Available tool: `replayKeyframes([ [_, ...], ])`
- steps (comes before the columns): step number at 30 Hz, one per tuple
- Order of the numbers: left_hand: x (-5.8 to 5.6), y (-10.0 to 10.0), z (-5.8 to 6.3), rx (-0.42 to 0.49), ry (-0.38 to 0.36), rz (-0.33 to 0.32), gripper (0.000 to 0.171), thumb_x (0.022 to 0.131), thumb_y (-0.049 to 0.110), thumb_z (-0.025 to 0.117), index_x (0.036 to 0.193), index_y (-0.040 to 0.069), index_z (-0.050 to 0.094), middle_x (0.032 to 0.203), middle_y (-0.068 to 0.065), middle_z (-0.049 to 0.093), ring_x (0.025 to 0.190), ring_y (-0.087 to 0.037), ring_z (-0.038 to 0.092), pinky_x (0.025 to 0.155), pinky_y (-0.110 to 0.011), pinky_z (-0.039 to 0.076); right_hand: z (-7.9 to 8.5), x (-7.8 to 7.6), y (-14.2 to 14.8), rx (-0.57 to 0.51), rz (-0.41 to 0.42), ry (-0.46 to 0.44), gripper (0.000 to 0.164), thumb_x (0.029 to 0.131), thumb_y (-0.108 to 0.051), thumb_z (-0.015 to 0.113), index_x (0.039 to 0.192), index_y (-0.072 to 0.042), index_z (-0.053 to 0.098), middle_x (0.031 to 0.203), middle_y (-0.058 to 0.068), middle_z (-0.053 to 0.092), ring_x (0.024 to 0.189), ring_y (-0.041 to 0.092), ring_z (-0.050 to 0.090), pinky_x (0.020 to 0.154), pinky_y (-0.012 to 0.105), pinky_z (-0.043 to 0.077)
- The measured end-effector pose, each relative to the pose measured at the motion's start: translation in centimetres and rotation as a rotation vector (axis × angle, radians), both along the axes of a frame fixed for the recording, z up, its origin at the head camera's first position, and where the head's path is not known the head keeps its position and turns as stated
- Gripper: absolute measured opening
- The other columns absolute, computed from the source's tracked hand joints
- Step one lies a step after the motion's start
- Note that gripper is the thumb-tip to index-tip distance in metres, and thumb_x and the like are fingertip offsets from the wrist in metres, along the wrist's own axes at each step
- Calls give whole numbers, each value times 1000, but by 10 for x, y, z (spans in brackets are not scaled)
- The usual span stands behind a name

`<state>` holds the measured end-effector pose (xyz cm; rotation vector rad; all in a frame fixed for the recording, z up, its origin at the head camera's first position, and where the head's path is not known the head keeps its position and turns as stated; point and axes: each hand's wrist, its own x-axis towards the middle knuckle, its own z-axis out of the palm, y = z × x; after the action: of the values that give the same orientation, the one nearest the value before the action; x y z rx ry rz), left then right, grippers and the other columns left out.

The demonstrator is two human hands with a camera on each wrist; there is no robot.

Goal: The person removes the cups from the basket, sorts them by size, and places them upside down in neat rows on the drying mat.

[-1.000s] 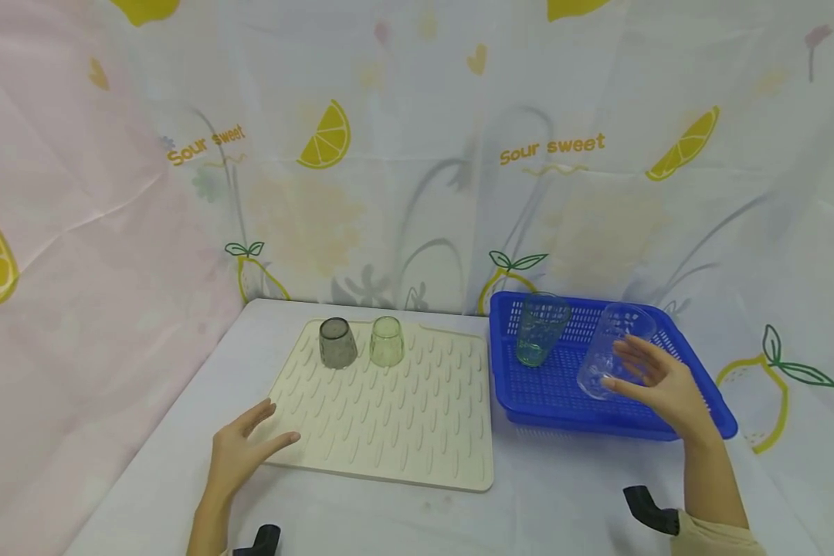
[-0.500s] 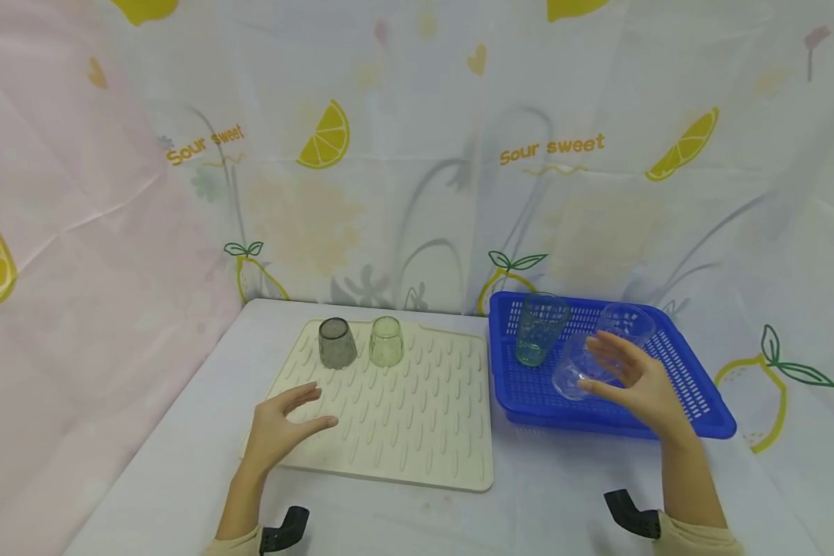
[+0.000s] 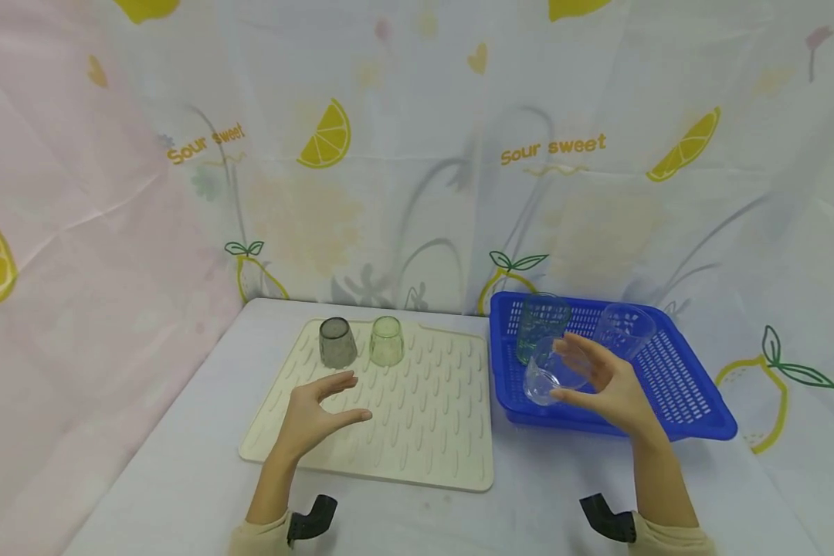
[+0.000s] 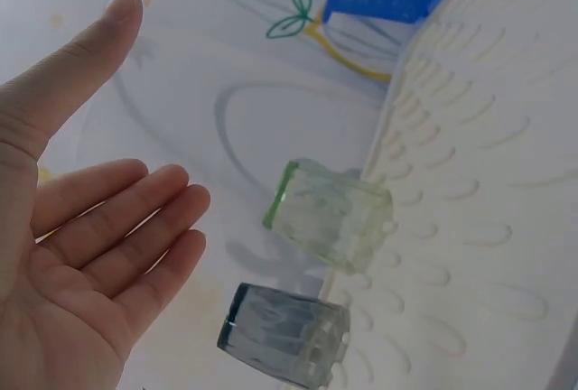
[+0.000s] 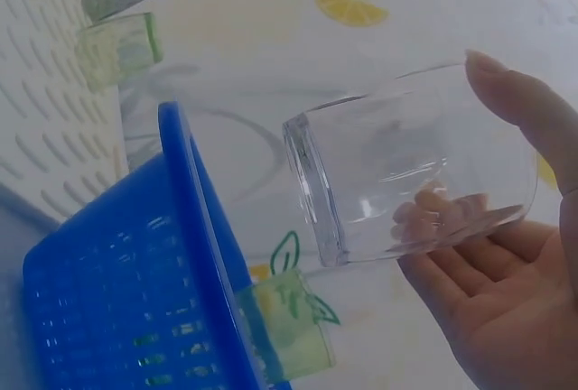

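My right hand (image 3: 608, 386) grips a clear drinking glass (image 3: 547, 372) between thumb and fingers, low over the blue plastic basket (image 3: 702, 401). Through the glass's wall, several fingertips show in the right wrist view, where the clear glass (image 5: 388, 182) lies sideways across the picture. My left hand (image 3: 316, 417) hovers above the cream ridged mat (image 3: 424, 432), thumb and fingers spread apart with nothing between them. Beyond it a grey glass (image 3: 337, 344) and a pale green glass (image 3: 387, 342) stand side by side at the mat's back edge, also seen in the left wrist view.
Inside the basket lean a taller green-tinted glass (image 3: 542, 320), partly hidden behind the held one, and another clear glass (image 3: 625, 328) on the right. A white cloth (image 3: 459, 525) covers the table, and a lemon-print curtain (image 3: 417, 193) hangs behind it.
The right hand has carried the clear glass leftward across the basket, revealing the other clear glass behind. My left hand has moved right and slightly up over the mat.
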<state>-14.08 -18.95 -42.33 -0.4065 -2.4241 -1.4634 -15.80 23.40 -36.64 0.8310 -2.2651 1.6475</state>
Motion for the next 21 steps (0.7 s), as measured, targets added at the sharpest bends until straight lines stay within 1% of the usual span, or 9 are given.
replayKeyframes([
  [4, -2, 10, 9, 23, 9, -23, 61, 65, 13, 86, 119, -2, 62, 107, -12, 70, 103, -31, 64, 93, -53, 48, -2, -1, -8, -1, 43, 12, 75, 68, 18, 72, 136, 6, 41, 125, -12, 58, 116, 0, 54, 95, 14, 44],
  [5, -2, 13, 11, 32, 11, -33, 62, 65, 12, 86, 119, -3, 61, 107, -13, 70, 103, -31, 64, 93, -53, 49, -2, -1, -11, 2, 52, 16, 75, 68, 18, 72, 136, 7, 41, 125, -10, 59, 116, 0, 54, 95, 14, 45],
  [7, -3, 18, 14, 40, 18, -52, 62, 64, 10, 86, 119, -4, 61, 107, -14, 69, 103, -32, 64, 92, -51, 50, -2, -2, -15, 13, 68, 20, 76, 68, 18, 73, 135, 8, 41, 127, -2, 59, 117, 0, 53, 96, 15, 44],
  [10, -5, 25, 18, 38, 30, -82, 62, 65, 10, 86, 120, -4, 60, 108, -15, 69, 103, -32, 64, 91, -50, 51, -1, -3, -23, 44, 68, 13, 76, 67, 14, 76, 134, 10, 41, 128, 17, 57, 118, -2, 51, 97, 14, 43],
  [12, -6, 30, 20, 36, 41, -101, 61, 66, 11, 86, 120, -2, 61, 109, -14, 68, 103, -31, 64, 91, -49, 51, 0, -4, -29, 65, 72, 5, 76, 67, 12, 77, 134, 12, 40, 128, 29, 52, 119, -4, 50, 97, 12, 41],
  [14, -8, 36, 23, 41, 52, -127, 61, 66, 13, 86, 120, -2, 61, 109, -14, 68, 104, -30, 63, 91, -49, 51, -1, -3, -34, 76, 84, -2, 76, 67, 10, 78, 133, 13, 40, 128, 35, 49, 119, -5, 48, 96, 11, 41],
  [17, -10, 46, 25, 54, 74, -174, 61, 66, 13, 86, 119, -4, 62, 109, -15, 68, 103, -30, 64, 91, -47, 52, -3, -3, -43, 73, 123, -5, 77, 67, 9, 79, 134, 12, 40, 128, 35, 48, 119, -5, 48, 96, 11, 41],
  [21, -12, 57, 28, 73, 75, -213, 62, 65, 13, 87, 118, -4, 61, 108, -14, 69, 103, -29, 64, 92, -45, 52, -7, -5, -55, 48, 204, -7, 78, 68, 10, 78, 135, 12, 39, 126, 36, 49, 119, -1, 50, 98, 13, 42],
])
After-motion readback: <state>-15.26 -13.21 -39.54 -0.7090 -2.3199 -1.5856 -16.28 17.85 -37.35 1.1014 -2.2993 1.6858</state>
